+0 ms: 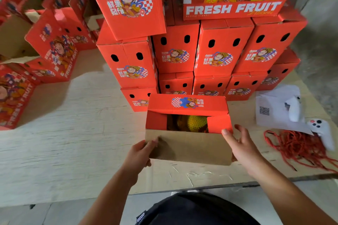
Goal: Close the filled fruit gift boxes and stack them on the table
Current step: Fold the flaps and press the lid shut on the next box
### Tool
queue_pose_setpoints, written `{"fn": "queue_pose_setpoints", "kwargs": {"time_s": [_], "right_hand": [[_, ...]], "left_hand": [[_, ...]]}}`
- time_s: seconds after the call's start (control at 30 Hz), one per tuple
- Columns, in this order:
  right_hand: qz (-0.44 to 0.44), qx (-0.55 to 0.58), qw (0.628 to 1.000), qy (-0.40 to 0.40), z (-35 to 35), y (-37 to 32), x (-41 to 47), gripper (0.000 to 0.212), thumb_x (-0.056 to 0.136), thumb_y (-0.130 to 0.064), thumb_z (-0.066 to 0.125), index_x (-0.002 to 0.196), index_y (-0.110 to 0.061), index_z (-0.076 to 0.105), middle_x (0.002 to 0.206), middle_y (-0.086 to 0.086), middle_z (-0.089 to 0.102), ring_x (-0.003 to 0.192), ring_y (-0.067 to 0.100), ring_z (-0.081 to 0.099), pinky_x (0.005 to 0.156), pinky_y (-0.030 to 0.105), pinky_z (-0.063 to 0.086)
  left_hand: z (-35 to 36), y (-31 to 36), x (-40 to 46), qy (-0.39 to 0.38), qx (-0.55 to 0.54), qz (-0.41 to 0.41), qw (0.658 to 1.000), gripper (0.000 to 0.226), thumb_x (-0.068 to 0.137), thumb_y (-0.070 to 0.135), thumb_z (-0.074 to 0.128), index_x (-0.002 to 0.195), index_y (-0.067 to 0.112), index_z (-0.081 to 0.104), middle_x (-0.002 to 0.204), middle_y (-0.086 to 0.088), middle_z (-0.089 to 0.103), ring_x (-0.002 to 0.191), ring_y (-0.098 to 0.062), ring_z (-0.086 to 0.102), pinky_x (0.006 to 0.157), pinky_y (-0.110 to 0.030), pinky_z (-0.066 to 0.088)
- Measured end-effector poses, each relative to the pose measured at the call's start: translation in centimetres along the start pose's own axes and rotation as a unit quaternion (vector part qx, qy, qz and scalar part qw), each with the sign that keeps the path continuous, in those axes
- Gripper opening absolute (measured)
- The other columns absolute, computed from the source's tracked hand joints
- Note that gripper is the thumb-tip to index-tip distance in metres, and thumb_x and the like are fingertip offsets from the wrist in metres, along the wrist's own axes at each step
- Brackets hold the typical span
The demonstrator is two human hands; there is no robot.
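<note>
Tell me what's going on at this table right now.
A person is closing a red fruit gift box that is still open, with net-wrapped yellow fruit visible inside. The left hand grips the near brown flap at its left corner, and the right hand touches the right side flap. Behind it stands a stack of closed boxes.

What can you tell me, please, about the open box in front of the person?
The open box is red printed cardboard, plain brown inside, and stands on the table before the stack of closed boxes. Its far flap bears a cartoon figure and checker pattern; two red side flaps are folded partly in; the brown near flap leans toward the person. Yellow net-wrapped fruit shows in the gap. The left hand grips the near flap's left edge; the right hand touches the right side.
</note>
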State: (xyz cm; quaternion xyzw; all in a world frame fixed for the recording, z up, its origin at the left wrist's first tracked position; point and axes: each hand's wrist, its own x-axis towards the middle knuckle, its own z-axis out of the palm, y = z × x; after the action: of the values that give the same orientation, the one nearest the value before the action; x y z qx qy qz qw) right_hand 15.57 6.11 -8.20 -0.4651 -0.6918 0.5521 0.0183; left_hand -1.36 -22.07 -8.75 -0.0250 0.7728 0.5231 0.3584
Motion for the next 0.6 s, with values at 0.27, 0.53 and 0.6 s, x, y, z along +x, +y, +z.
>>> {"fn": "queue_pose_setpoints", "kwargs": {"time_s": [0.27,0.53,0.6], "right_hand": [[-0.182,0.206,0.962,0.0,-1.2,-0.6,-1.1,0.043,0.103,0.004,0.039,0.124,-0.026,0.063,0.09,0.008,0.068,0.074,0.025,0.067,0.072,0.036,0.057],[-0.355,-0.371,0.848,0.129,0.4,-3.6,1.8,0.118,0.058,-0.066,0.088,0.154,-0.013,0.043,0.152,0.013,0.034,0.136,0.04,0.033,0.11,0.056,0.04],[-0.357,-0.415,0.828,0.12,-0.1,-4.1,2.6,0.116,0.059,-0.079,0.075,0.148,-0.01,0.051,0.149,0.01,0.044,0.135,0.039,0.04,0.11,0.054,0.039]], "left_hand": [[-0.1,3.7,0.5,0.058,-0.063,0.319,0.944,0.037,0.093,0.063,0.05,0.108,0.034,0.067,0.099,0.006,0.069,0.085,-0.017,0.058,0.077,-0.032,0.049],[1.8,5.8,4.9,0.139,0.465,0.421,0.766,0.106,0.07,0.088,0.065,0.155,0.031,0.038,0.149,0.007,0.042,0.13,-0.033,0.038,0.105,-0.054,0.041],[1.7,6.1,5.5,0.113,0.471,0.403,0.777,0.111,0.065,0.094,0.06,0.154,0.032,0.041,0.143,0.008,0.044,0.126,-0.032,0.04,0.104,-0.053,0.044]]}}
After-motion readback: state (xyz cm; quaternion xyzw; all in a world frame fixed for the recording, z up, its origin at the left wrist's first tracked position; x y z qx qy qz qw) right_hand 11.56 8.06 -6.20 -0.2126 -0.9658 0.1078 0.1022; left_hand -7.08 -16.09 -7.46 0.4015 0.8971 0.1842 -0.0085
